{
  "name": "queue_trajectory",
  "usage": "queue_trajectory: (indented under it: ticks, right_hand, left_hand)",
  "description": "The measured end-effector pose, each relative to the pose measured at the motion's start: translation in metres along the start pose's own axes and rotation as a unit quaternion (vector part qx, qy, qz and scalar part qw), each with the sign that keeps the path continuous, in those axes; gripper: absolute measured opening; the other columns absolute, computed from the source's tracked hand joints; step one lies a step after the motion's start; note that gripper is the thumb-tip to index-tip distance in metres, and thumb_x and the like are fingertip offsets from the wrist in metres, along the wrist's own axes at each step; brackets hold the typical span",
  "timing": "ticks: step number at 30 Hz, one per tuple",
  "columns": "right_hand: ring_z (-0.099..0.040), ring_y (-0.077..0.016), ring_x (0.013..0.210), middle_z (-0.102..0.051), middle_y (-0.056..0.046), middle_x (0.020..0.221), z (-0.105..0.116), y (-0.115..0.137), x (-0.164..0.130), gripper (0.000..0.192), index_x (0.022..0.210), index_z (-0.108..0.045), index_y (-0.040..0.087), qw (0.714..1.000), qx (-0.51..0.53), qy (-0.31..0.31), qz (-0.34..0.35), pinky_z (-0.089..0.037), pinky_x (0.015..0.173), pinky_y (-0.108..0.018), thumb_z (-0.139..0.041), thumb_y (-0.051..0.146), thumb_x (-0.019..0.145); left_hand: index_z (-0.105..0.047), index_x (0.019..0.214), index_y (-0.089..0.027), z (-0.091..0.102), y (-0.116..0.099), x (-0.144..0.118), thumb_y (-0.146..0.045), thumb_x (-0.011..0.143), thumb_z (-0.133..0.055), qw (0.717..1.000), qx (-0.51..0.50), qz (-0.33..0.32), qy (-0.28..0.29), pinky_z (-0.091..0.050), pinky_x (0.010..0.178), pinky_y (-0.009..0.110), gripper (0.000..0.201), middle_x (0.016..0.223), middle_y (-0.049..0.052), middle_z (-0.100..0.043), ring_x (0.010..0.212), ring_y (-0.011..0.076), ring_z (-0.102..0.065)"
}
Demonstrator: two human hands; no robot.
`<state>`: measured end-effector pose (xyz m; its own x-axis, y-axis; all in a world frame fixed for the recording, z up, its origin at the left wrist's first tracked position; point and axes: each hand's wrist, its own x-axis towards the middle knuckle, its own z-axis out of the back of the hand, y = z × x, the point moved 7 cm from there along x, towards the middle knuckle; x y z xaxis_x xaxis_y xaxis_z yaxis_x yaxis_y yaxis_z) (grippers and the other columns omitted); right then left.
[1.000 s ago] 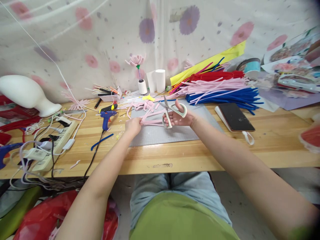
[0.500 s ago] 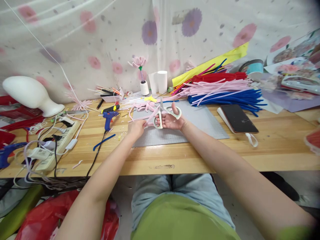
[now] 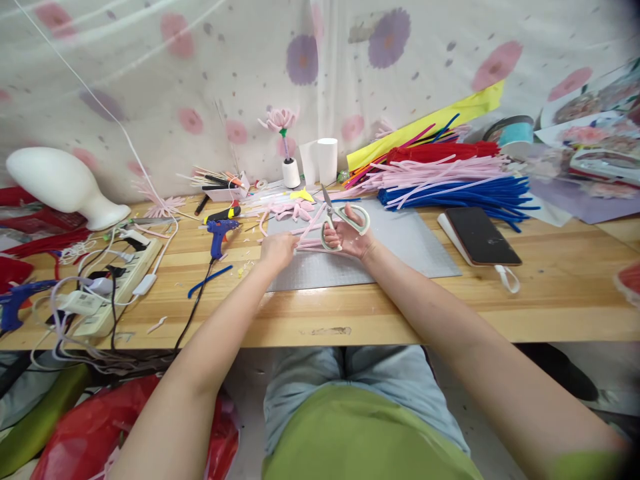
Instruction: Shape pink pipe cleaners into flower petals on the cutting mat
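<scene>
My right hand is closed around the handles of a pair of scissors, thumb through one loop and fingers through the other. The handles stand apart and the blades point up and away from me. My left hand pinches pale pink pipe cleaners, which stretch across toward the scissors. Whether the blades touch them I cannot tell. Both hands are over the grey cutting mat. Just behind them lies a bent pink pipe-cleaner piece.
A blue glue gun lies left of my hands, its cord running off the front edge. Bundles of blue and pink pipe cleaners are piled back right. A phone, a power strip and a pink flower also stand or lie around.
The scissors have tilted, with the handles shifting slightly right and the lower loop rising. My left hand keeps hold of the pink pipe cleaners and has moved slightly right.
</scene>
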<state>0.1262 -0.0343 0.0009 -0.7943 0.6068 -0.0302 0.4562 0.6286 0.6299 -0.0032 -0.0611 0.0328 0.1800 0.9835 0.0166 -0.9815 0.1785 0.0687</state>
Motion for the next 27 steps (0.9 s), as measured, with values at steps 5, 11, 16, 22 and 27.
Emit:
queue_trajectory:
  ticks: [5, 11, 16, 22, 27]
  right_hand:
    - [-0.029, -0.0037, 0.037, -0.034, 0.006, 0.052, 0.01, 0.001, -0.004, 0.04, 0.074, -0.046, 0.015, 0.998, -0.034, -0.038, -0.045, -0.022, 0.032, -0.013, -0.03, 0.049, 0.089]
    - [-0.033, -0.0059, 0.041, -0.037, 0.005, 0.051, 0.021, 0.042, -0.027, 0.046, 0.073, -0.048, 0.017, 0.981, -0.152, -0.115, 0.047, -0.026, 0.036, -0.015, -0.033, 0.06, 0.084]
    - [-0.043, -0.0114, 0.051, -0.043, 0.001, 0.056, 0.046, 0.074, -0.051, 0.052, 0.071, -0.047, 0.02, 0.92, -0.303, -0.228, 0.095, -0.038, 0.05, -0.023, -0.037, 0.071, 0.073]
    - [-0.043, -0.0126, 0.054, -0.046, 0.001, 0.062, 0.091, 0.093, -0.081, 0.041, 0.074, -0.043, 0.021, 0.764, -0.47, -0.412, 0.16, -0.039, 0.055, -0.027, -0.053, 0.06, 0.07]
    - [-0.054, -0.0225, 0.077, -0.059, -0.007, 0.082, 0.095, 0.098, -0.103, 0.029, 0.085, -0.049, 0.021, 0.492, -0.693, -0.511, 0.129, -0.037, 0.066, -0.031, -0.055, 0.046, 0.072]
  left_hand:
    - [-0.064, 0.1, -0.026, -0.001, 0.009, 0.002, -0.026, 0.084, -0.038, 0.999, -0.002, 0.032, -0.008, -0.041, 0.071, 0.029, 0.031, 0.096, 0.005, -0.063, 0.09, 0.0202, -0.059]
    - [-0.065, 0.098, -0.026, -0.008, 0.02, 0.003, -0.022, 0.084, -0.037, 0.998, 0.011, 0.055, -0.004, -0.04, 0.073, 0.028, 0.031, 0.099, 0.006, -0.063, 0.092, 0.0189, -0.058]
    - [-0.058, 0.113, -0.024, -0.001, -0.002, 0.009, -0.018, 0.086, -0.031, 0.999, 0.022, 0.002, -0.05, -0.04, 0.077, 0.031, 0.038, 0.101, 0.009, -0.062, 0.096, 0.0203, -0.055]
    - [-0.062, 0.103, -0.018, -0.002, -0.04, 0.019, -0.01, 0.077, -0.04, 0.996, 0.032, -0.086, 0.009, -0.037, 0.089, 0.036, 0.035, 0.108, 0.01, -0.06, 0.103, 0.0228, -0.053]
    - [-0.055, 0.116, -0.019, 0.003, -0.057, 0.023, -0.026, 0.071, -0.056, 0.991, -0.031, -0.127, -0.006, -0.035, 0.096, 0.034, 0.045, 0.123, 0.009, -0.052, 0.113, 0.0239, -0.048]
